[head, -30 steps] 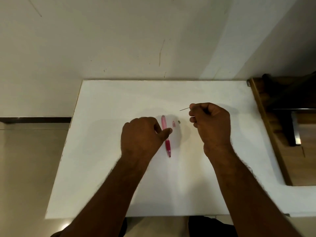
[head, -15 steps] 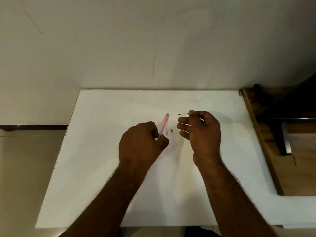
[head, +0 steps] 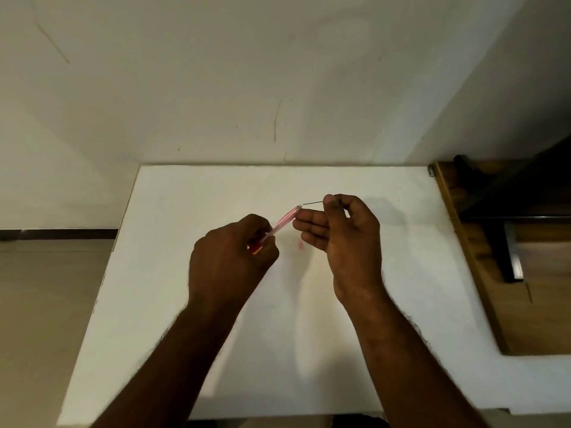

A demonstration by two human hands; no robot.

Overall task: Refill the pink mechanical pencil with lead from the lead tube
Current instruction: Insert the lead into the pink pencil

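My left hand grips the pink mechanical pencil above the white table, its open back end tilted up and to the right. My right hand pinches a thin dark lead between thumb and forefinger. The lead points left, its tip just right of the pencil's open end and apart from it. A small pink cap piece lies on the table below the right hand's fingers. No lead tube is visible.
The table stands against a pale wall. A wooden piece of furniture with a dark metal frame adjoins the table's right edge. Beige floor lies to the left.
My left hand lifted the pencil off the table and tilted its open end toward the lead. My right hand kept the lead pinched and its fingers opened slightly near the pencil.
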